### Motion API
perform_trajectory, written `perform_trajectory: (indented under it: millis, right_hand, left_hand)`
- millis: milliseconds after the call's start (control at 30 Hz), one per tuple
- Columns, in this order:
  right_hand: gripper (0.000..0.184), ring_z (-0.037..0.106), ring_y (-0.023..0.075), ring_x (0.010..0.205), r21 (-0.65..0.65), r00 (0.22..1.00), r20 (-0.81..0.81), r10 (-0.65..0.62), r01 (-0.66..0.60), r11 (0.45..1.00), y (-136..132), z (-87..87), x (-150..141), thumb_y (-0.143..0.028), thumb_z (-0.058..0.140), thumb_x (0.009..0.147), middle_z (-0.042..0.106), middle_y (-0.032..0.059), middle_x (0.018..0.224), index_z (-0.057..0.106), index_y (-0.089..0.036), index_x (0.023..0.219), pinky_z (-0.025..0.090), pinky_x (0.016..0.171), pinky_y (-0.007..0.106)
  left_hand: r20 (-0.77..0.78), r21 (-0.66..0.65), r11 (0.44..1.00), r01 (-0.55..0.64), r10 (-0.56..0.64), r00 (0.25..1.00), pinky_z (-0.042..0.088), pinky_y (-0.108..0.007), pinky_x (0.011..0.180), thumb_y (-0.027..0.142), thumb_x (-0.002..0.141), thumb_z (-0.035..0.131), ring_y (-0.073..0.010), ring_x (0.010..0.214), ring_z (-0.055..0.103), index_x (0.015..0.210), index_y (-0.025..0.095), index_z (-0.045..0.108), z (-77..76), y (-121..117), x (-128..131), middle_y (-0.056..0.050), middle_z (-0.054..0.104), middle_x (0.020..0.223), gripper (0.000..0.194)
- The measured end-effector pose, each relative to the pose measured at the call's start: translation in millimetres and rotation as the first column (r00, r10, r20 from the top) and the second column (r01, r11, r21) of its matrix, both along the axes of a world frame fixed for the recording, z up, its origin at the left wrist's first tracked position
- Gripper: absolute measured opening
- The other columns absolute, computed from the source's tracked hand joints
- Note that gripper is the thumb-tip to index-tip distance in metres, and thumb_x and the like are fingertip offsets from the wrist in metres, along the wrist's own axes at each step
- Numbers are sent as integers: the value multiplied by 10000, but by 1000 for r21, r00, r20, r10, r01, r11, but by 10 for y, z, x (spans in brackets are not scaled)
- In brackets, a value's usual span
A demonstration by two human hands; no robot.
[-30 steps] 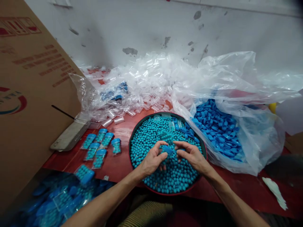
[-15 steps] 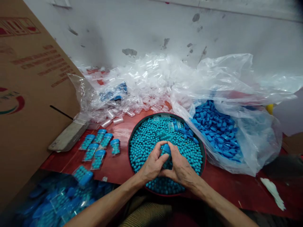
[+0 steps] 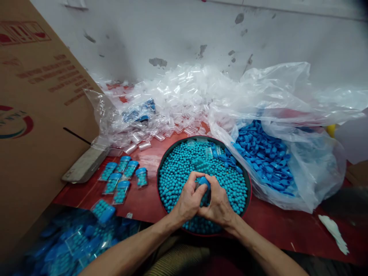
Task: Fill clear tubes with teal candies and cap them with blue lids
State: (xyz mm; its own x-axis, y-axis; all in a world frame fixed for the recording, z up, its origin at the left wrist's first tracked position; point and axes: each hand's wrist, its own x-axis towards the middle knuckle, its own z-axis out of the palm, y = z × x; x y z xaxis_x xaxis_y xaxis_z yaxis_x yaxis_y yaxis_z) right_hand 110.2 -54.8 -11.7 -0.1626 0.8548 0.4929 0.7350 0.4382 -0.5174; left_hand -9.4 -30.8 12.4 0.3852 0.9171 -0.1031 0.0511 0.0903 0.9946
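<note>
A round dark bowl (image 3: 247,180) full of small turquoise balls (image 3: 184,165) sits on the red table. Above its near half, my left hand (image 3: 188,199) and my right hand (image 3: 217,201) are pressed together around a small clear vial with a blue cap (image 3: 203,181). Both hands are closed on the vial; only its cap and a little of its body show between the fingers. A few empty vials and blue caps lie on the balls at the bowl's far side.
Several filled, capped vials (image 3: 122,178) lie left of the bowl. More filled vials (image 3: 74,241) sit in a bin at lower left. A heap of empty clear vials (image 3: 172,103) lies behind. A plastic bag of blue caps (image 3: 264,157) lies right. A cardboard box (image 3: 34,115) stands left.
One second ago my hands were slightly apart over the balls. They have since come together, and both now clasp the capped vial tightly.
</note>
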Motion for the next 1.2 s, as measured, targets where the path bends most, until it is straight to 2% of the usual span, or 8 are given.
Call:
perform_trajectory:
  millis: [300, 467, 633, 700, 767, 867, 1000, 1200]
  right_hand:
    - [883, 474, 280, 1044, -314, 991, 53, 121, -98, 944, -68, 107, -125, -382, 621, 653, 376, 184, 1222, 104, -125, 1322, 485, 746, 374]
    - [395, 520, 186, 981, -304, 995, 80, 61, -34, 952, 174, 177, 291, -291, 435, 823, 523, 87, 1103, 410, -169, 1198, 441, 814, 300]
    - [269, 541, 175, 910, -256, 950, 258, -176, 242, 936, 735, 94, 763, -229, 358, 851, 591, 68, 992, 545, -164, 1034, 405, 812, 277]
    - [299, 521, 184, 937, -271, 898, 395, -196, 318, 908, 968, 89, 813, -231, 338, 857, 570, 84, 1025, 507, -160, 1095, 389, 803, 272]
    - [337, 510, 183, 939, -299, 854, 495, -159, 339, 892, 1159, 103, 800, -203, 324, 857, 543, 91, 1053, 446, -175, 1170, 379, 778, 259]
    - [367, 528, 161, 851, -357, 832, 555, -29, 270, 894, 1301, 134, 746, -136, 351, 825, 529, 71, 1021, 456, -231, 1163, 372, 701, 232]
    - [240, 525, 149, 803, -396, 800, 595, 81, 204, 896, 1163, 139, 722, -145, 377, 814, 539, 63, 906, 579, -191, 933, 364, 667, 218]
    - [176, 531, 138, 856, -421, 807, 578, 116, 174, 890, 878, 109, 826, -238, 397, 842, 575, 41, 902, 560, -186, 880, 363, 714, 210]
  left_hand:
    - [-186, 117, 992, 55, -33, 982, 371, -216, 591, 297, 797, 414, -98, 616, 431, 1001, 183, 422, 44, 113, -274, 29, 454, 699, 234]
    - [-337, 208, 970, -128, 193, 921, 423, -239, 637, 363, 764, 451, -138, 727, 517, 1046, 192, 429, 42, 305, -993, -9, 546, 850, 330]
    - [-635, 532, 812, -239, 570, 522, 431, -367, 752, 388, 766, 416, -242, 889, 530, 1131, 195, 444, -23, 451, -1599, -78, 543, 1005, 415]
    - [-618, 679, 712, -177, 685, 386, 406, -404, 799, 354, 786, 383, -266, 937, 506, 1133, 166, 451, -29, 448, -1540, -108, 530, 1025, 401]
    - [-567, 731, 676, -91, 676, 470, 409, -369, 812, 311, 808, 353, -235, 917, 520, 1067, 152, 488, -27, 415, -1299, -97, 551, 984, 333]
    - [-591, 660, 740, 126, 409, 696, 426, -283, 780, 245, 826, 339, -166, 847, 546, 987, 183, 518, -38, 368, -763, -48, 575, 922, 249]
    - [-724, 503, 773, 387, 132, 677, 429, -271, 731, 211, 815, 365, -159, 806, 547, 1062, 230, 473, -97, 418, -168, -32, 542, 947, 270]
    - [-805, 390, 818, 422, 80, 588, 421, -292, 704, 207, 796, 407, -185, 828, 541, 1102, 241, 421, -219, 571, 107, -50, 499, 995, 308]
